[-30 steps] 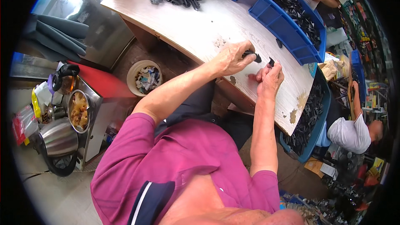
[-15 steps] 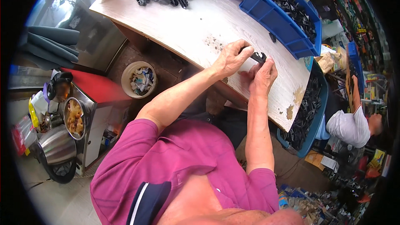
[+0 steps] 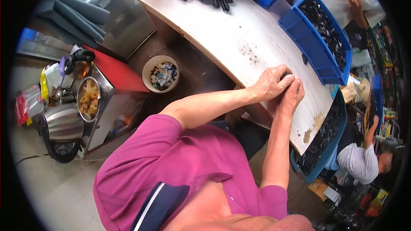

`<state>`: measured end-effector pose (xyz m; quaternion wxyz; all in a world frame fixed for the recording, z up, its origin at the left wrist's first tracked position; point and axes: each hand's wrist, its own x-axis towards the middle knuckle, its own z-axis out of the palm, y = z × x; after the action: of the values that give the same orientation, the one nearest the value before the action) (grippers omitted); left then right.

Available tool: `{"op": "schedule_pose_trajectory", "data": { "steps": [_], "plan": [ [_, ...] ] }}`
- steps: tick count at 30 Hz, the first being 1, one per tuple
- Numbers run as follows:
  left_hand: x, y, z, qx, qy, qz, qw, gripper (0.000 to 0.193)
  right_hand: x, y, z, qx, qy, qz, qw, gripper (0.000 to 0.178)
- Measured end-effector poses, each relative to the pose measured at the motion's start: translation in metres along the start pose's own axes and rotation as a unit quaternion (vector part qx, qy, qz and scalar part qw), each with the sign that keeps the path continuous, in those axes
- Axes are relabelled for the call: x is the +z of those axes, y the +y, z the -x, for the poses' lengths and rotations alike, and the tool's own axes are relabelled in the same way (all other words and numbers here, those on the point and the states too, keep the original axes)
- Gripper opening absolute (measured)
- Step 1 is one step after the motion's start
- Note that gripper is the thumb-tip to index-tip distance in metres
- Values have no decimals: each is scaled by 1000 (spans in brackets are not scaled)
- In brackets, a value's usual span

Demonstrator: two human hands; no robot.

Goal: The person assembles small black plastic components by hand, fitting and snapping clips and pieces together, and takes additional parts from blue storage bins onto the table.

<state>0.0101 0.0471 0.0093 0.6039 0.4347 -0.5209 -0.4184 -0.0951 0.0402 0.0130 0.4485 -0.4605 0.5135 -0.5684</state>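
Nearer the wearer than the larger blue bin (image 3: 305,42), left hand (image 3: 272,84) and right hand (image 3: 293,93) meet, curled; I can't tell what they grip. Beside that bin lies a black piece (image 3: 305,59) — likely light, stiff, slick — best pinched mid-length.

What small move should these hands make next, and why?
Probably ease the right hand slightly away from the left hand: they meet above the pale wood-grain tabletop, largely hiding whatever may be between them, so it cannot be checked.
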Motion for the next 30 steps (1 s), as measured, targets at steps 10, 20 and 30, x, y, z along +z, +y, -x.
{"op": "schedule_pose_trajectory", "data": {
  "steps": [10,20,30],
  "plan": [
    [-215,4,-89,93,311,-544,773,35,13,-23,12,62,11,-20,998,33],
    [-242,-11,-95,59,273,-585,762,21,13,-26,11,84,42,-23,995,34],
    [-181,-8,-54,158,38,-544,823,22,-32,-40,-21,189,164,-60,966,35]
  ]
}}
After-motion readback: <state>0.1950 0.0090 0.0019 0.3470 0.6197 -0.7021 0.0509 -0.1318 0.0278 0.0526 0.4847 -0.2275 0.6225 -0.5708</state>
